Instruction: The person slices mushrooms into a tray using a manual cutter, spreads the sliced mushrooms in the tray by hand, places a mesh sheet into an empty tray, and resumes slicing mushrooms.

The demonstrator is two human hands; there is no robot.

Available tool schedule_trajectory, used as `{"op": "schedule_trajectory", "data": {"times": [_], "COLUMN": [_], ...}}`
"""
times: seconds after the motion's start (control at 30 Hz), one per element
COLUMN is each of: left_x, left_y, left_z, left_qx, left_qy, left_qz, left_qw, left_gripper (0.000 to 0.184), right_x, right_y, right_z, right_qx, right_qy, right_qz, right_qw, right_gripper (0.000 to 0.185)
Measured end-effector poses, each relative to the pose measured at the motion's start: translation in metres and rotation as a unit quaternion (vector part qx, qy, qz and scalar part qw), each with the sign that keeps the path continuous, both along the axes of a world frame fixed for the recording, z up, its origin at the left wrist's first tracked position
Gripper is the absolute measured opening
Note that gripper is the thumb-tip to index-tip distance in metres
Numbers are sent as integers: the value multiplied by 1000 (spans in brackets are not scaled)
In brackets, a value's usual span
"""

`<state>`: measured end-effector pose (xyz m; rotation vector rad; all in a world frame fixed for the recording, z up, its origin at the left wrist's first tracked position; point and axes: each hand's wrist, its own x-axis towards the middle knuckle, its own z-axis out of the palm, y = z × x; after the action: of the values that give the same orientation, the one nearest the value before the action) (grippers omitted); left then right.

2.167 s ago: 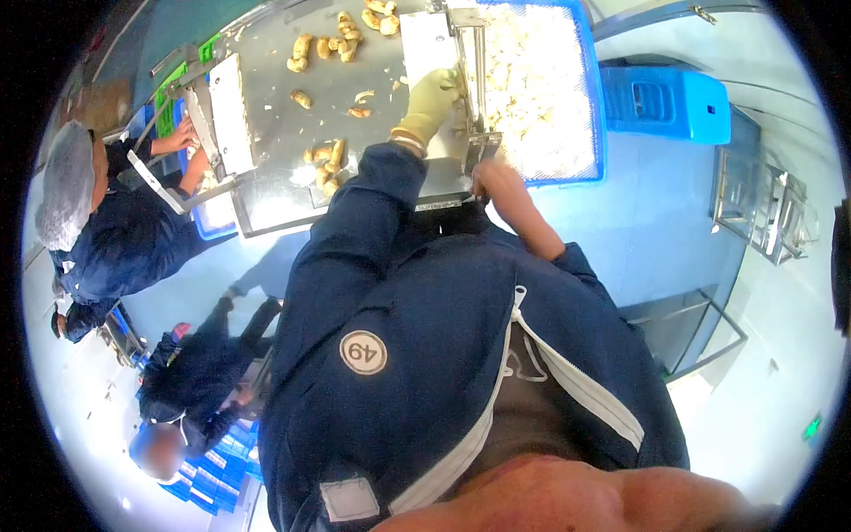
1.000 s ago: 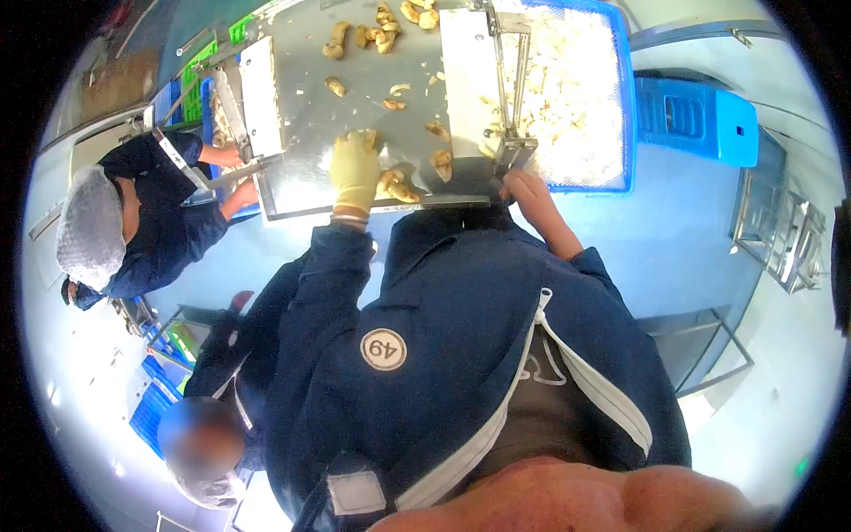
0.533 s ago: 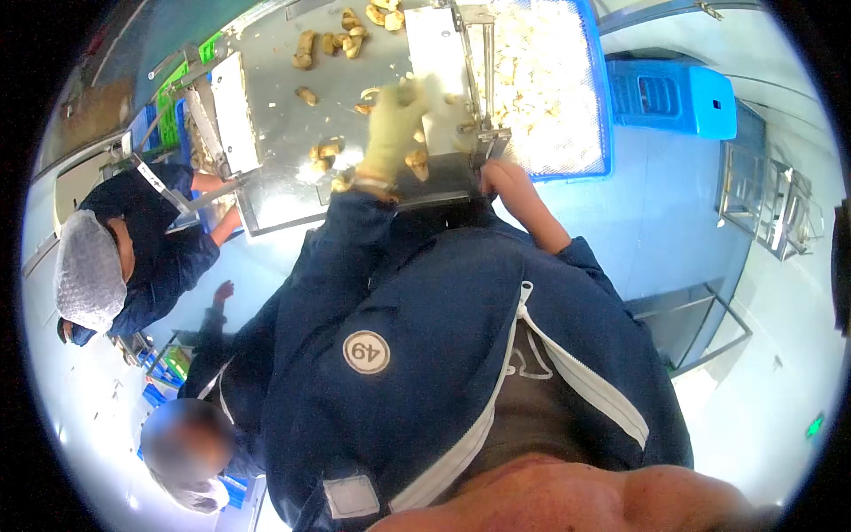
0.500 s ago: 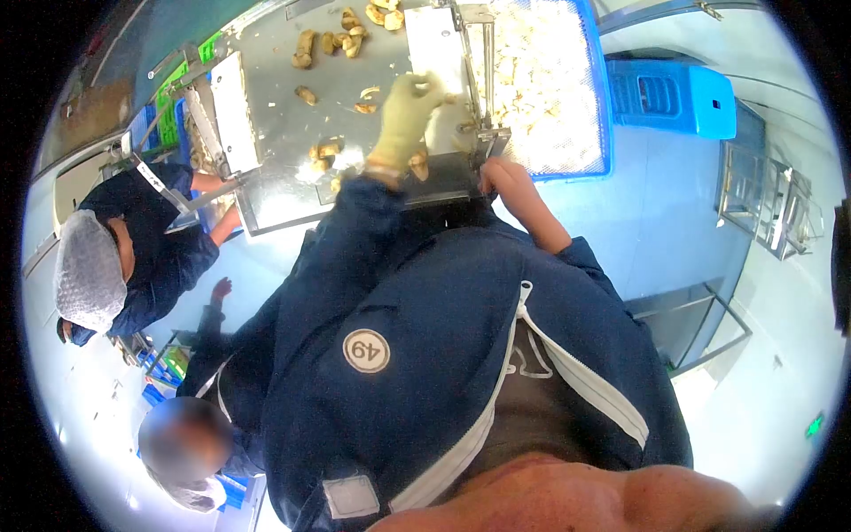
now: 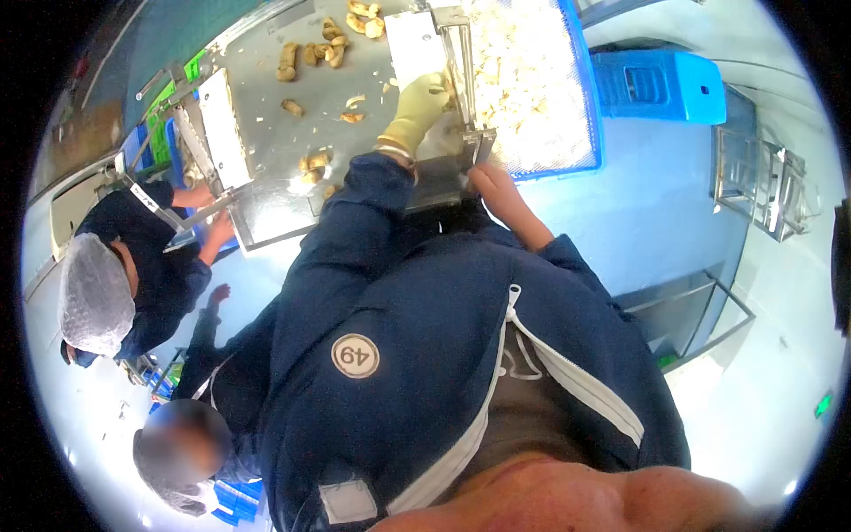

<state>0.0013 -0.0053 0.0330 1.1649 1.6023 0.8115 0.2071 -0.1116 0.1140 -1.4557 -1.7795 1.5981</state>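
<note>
My left hand (image 5: 418, 108), in a pale yellow glove, is closed at the cutter's edge. A bit of brownish mushroom (image 5: 449, 89) shows by its fingertips; the fingers hide most of it. My bare right hand (image 5: 496, 191) is wrapped round the lower end of the metal cutter's handle (image 5: 479, 146). Beyond my left hand is the cutter's white board (image 5: 415, 44). Whole brown mushrooms (image 5: 287, 62) lie on the steel table (image 5: 257, 106), with small scraps between them. Right of the cutter, a blue mesh crate (image 5: 596, 133) holds many pale slices (image 5: 523, 89).
A blue plastic stool (image 5: 665, 86) stands right of the crate. On the left, a co-worker in a hair net (image 5: 96, 293) has both hands at another cutter (image 5: 206, 133). A second person (image 5: 182, 452) is at lower left. A metal rack (image 5: 762, 182) stands far right.
My left hand has moved in against the cutter's edge, its fingers closed by the blade. My right hand stays on the handle. The whole view has shifted slightly left.
</note>
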Motion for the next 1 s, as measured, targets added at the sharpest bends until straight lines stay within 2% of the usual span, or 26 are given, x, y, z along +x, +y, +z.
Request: {"op": "schedule_trajectory", "data": {"times": [0.03, 0.13, 0.2, 0.23, 0.3, 0.33, 0.37, 0.47, 0.5, 0.53, 0.57, 0.6, 0.7, 0.8, 0.83, 0.9, 0.97, 1.0], "left_x": [-3, 7, 7, 5, 4, 6, 5, 8, 10, 11, 11, 9, 8, 10, 14, 14, 13, 13], "left_y": [-1, -5, -6, -5, -8, -8, -5, -10, -9, -8, -5, -4, -7, -4, -1, -1, -5, -11], "left_z": [-5, 22, 11, 7, 14, 16, 11, 4, 10, 15, 12, 4, -1, -14, -10, 3, 15, 21], "left_qx": [6, 29, 24, 22, 36, 43, 51, 58, 66, 73, 74, 74, 62, 96, 118, 75, 51, 60], "left_qy": [1, 26, 22, 23, -9, -25, -2, 57, 69, 81, 56, 32, 8, 47, 64, 49, 27, 58], "left_qz": [-23, -1, 11, 21, 28, 31, 34, 28, 26, 25, 31, 38, 48, 38, 35, 38, 48, 60], "left_qw": [1000, 999, 999, 999, 999, 998, 998, 996, 995, 994, 995, 996, 997, 994, 990, 995, 997, 995], "left_gripper": [24, 25, 25, 26, 30, 32, 34, 39, 39, 40, 40, 41, 41, 40, 39, 39, 38, 37], "right_x": [-1, -13, -7, -2, 2, -1, -5, -5, -2, 0, 2, 4, 1, -10, -10, -10, -2, 1], "right_y": [-2, 19, 18, 13, -5, -7, -2, 19, 18, 16, 12, 2, -4, 16, 17, 21, 10, 2], "right_z": [-1, 69, 42, 20, -6, -3, 6, 56, 48, 30, 11, -6, -9, 66, 67, 64, 19, 1], "right_qx": [6, -68, 135, 234, 76, 32, -10, -157, -24, 111, 243, 134, -29, -95, -100, -109, -20, 24], "right_qy": [-7, 83, 37, 17, 10, -7, -21, 80, 52, 22, -8, 41, 15, 71, 63, 50, 38, 42], "right_qz": [-1, -73, 37, 95, 32, 13, -6, -54, 4, 63, 124, 66, -10, -76, -65, -43, 17, 28], "right_qw": [1000, 992, 989, 967, 997, 999, 1000, 983, 998, 992, 962, 988, 999, 990, 991, 992, 999, 998], "right_gripper": [29, 31, 29, 28, 20, 15, 10, 5, 7, 9, 12, 26, 29, 28, 28, 30, 29, 29]}}
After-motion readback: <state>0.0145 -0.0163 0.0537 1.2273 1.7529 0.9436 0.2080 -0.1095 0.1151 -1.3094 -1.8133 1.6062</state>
